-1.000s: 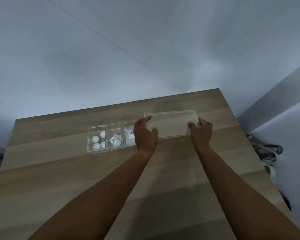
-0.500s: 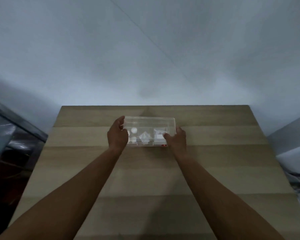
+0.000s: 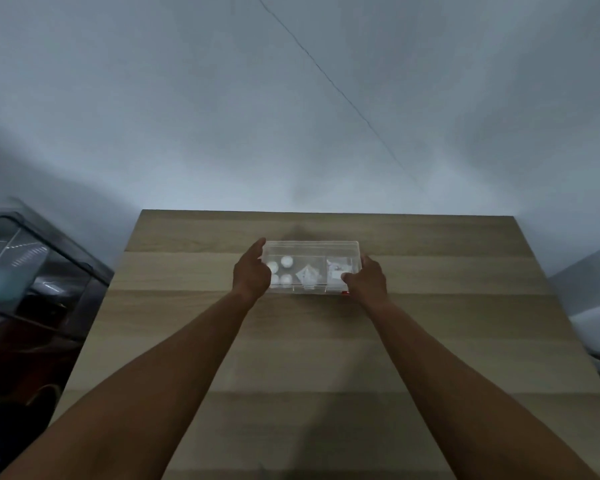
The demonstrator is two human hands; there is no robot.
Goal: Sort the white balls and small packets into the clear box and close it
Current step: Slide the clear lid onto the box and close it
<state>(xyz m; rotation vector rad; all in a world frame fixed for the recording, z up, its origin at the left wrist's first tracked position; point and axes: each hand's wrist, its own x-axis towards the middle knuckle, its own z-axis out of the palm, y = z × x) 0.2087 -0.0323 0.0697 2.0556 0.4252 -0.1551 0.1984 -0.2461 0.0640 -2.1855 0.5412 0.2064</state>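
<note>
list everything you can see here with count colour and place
clear box: 1, transparent, far middle of the table, lid over it
white balls: 4 visible, left compartment of the box
small packets: whitish, at least one in the middle compartment and one in the right; exact count unclear
red bit: 1, at the box's near right corner, by the right hand
table: 1, light wood
dark bin: 1, on the left beside the table
left hand: at the box's left end
right hand: at the box's right end
</note>
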